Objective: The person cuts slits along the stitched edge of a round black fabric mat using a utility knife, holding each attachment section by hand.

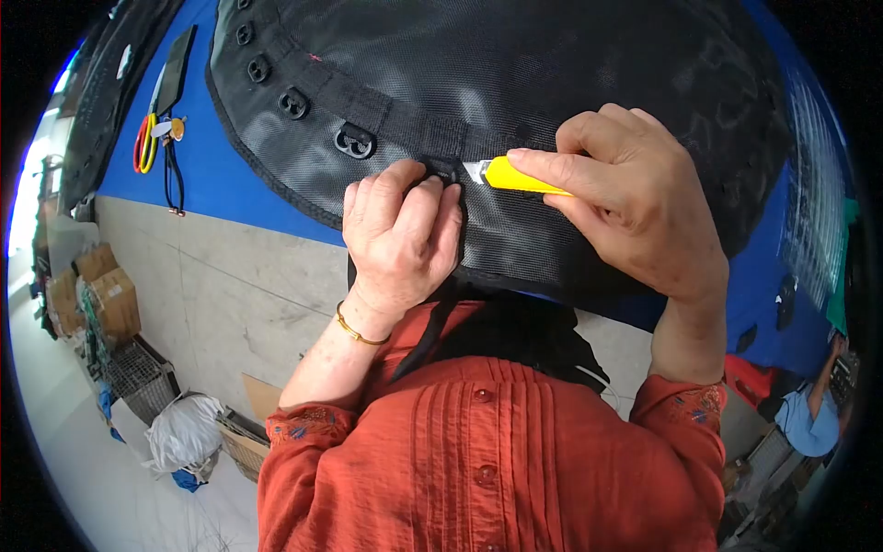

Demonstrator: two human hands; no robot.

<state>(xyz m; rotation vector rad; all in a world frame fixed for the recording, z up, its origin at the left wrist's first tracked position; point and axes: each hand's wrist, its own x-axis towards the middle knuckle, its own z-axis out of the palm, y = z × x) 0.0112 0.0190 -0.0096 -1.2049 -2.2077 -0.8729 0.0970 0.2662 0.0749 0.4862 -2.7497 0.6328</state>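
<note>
A large black mesh sheet [570, 64] covers the table in front of me, with a webbing band [368, 103] and a row of black plastic buckles [354, 140] along its curved edge. My right hand [635, 189] grips a yellow utility knife [520, 176], its short blade out and pointing left at the webbing. Close to the blade tip, my left hand [405, 216] pinches the band, fingers curled over the spot. What lies under those fingertips is mostly hidden. A black strap [430, 333] hangs down below my left hand.
Scissors with red and yellow handles [145, 143] lie on the blue table [221, 175] at the left, beside a small corded tag [173, 166]. Cardboard boxes [112, 299] and a white sack [184, 431] stand on the floor. A person in light blue [808, 423] is at far right.
</note>
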